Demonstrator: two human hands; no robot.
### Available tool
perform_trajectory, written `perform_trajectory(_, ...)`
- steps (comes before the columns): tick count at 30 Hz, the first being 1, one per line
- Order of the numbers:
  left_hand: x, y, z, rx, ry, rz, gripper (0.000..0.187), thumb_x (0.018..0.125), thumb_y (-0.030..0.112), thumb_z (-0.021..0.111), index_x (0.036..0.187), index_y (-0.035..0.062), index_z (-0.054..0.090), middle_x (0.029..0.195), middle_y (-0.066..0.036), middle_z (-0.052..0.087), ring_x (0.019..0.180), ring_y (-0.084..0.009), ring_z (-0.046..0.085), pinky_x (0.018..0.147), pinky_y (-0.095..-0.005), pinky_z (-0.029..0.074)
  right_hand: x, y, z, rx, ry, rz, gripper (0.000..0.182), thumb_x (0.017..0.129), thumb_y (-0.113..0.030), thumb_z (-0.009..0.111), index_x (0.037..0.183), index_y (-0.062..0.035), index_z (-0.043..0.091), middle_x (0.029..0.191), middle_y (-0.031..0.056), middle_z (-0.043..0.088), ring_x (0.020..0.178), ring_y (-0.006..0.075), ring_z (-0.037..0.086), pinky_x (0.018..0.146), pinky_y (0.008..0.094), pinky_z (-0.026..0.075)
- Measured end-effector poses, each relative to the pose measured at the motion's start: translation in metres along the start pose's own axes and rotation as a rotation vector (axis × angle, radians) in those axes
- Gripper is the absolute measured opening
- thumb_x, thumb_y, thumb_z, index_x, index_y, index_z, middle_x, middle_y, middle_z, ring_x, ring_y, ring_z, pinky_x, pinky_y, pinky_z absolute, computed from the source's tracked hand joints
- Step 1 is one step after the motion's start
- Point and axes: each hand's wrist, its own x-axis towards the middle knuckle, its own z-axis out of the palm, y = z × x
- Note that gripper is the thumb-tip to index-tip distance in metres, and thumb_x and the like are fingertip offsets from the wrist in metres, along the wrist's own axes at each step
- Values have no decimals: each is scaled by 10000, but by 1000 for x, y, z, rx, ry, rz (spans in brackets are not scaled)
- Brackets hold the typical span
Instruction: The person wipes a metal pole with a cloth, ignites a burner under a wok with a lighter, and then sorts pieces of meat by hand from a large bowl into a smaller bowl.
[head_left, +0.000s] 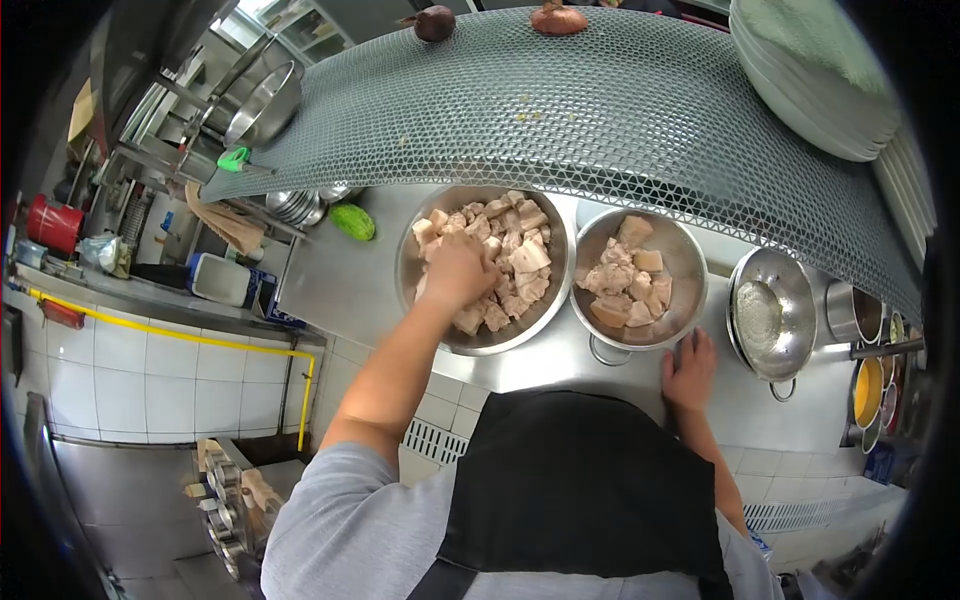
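My left hand reaches down into a large steel bowl heaped with pale chunks of meat. Its fingers are curled in among the chunks, their tips hidden, and they close on meat at the bowl's left side. To the right, almost touching that bowl, stands a second steel bowl holding fewer meat chunks; a ring handle hangs at its front. My right hand lies on the steel counter just in front of the second bowl, fingers stretched out and holding nothing.
A mesh-covered shelf overhangs the counter's back, carrying two onions and stacked plates. Steel woks stand at right, near pots and a yellow-filled container. A green vegetable lies at left beside metal bowls.
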Motion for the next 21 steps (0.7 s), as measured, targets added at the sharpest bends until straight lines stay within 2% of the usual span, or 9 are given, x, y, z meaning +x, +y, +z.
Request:
perform_trajectory(4, -18, -1, 1, -74, 211, 189, 265, 836, 296, 698, 932, 50, 674, 967, -149, 680, 959, -332, 637, 880, -419, 495, -1, 0, 2, 3, 1, 18, 489, 878, -289, 636, 1279, -17, 568, 1375, 209, 477, 1259, 447, 438, 1065, 539, 345)
perform_trajectory(6, -17, -6, -11, -450, 139, -141, 249, 845, 251, 727, 924, 29, 644, 872, -117, 680, 822, -289, 657, 781, -388, 525, -1, -4, -3, 3, -6, 30, 490, 877, -289, 637, 1278, -15, 571, 1377, 210, 477, 1260, 446, 438, 1065, 539, 343)
perform_trajectory(10, 0, -30, -34, -718, 141, -47, 266, 854, 234, 742, 958, 12, 638, 835, -79, 682, 758, -203, 646, 713, -340, 526, 0, -2, -1, 2, 4, 2, 487, 877, -291, 637, 1269, -9, 579, 1383, 213, 477, 1257, 444, 442, 1064, 537, 345)
perform_trajectory(12, 1, -27, -49, -988, 247, -23, 259, 863, 206, 739, 999, 4, 650, 868, -63, 686, 786, -135, 621, 718, -289, 513, 0, -1, 0, 4, 9, 1, 488, 876, -292, 637, 1268, -7, 580, 1382, 214, 477, 1255, 446, 445, 1064, 537, 347)
perform_trajectory(14, -9, -23, -70, -941, 272, -115, 260, 875, 183, 717, 1051, 1, 658, 883, -82, 689, 784, -144, 624, 728, -286, 515, 0, -2, 1, 6, 13, 4, 489, 876, -294, 637, 1267, -6, 580, 1381, 215, 478, 1252, 447, 448, 1064, 536, 349)
perform_trajectory(16, -13, -26, -80, -628, 120, -241, 354, 825, 261, 763, 1057, 17, 655, 933, -104, 690, 830, -207, 650, 766, -333, 517, 2, -1, -1, 21, -14, 17, 494, 874, -294, 639, 1269, -4, 578, 1379, 217, 479, 1250, 456, 449, 1067, 537, 352)
perform_trajectory(17, -11, -31, -68, -627, 123, -241, 354, 825, 261, 763, 1057, 17, 655, 933, -104, 690, 830, -207, 650, 766, -333, 517, 2, -1, -1, 22, -12, 16, 494, 874, -294, 639, 1269, -4, 578, 1379, 217, 479, 1250, 456, 449, 1067, 537, 352)
perform_trajectory(19, -8, -41, -29, -300, -92, -137, 410, 788, 279, 778, 1075, 20, 643, 955, -138, 687, 881, -269, 662, 812, -378, 519, 1, -2, 0, 6, -4, 16, 493, 876, -289, 638, 1272, -3, 576, 1376, 219, 479, 1253, 463, 446, 1071, 538, 352)
perform_trajectory(21, -24, -17, -12, -145, 30, -41, 420, 783, 275, 778, 1081, 17, 634, 970, -146, 684, 911, -283, 662, 830, -389, 516, 0, -2, 1, 8, -5, 20, 493, 878, -288, 635, 1276, -3, 572, 1377, 219, 478, 1254, 464, 446, 1072, 539, 352)
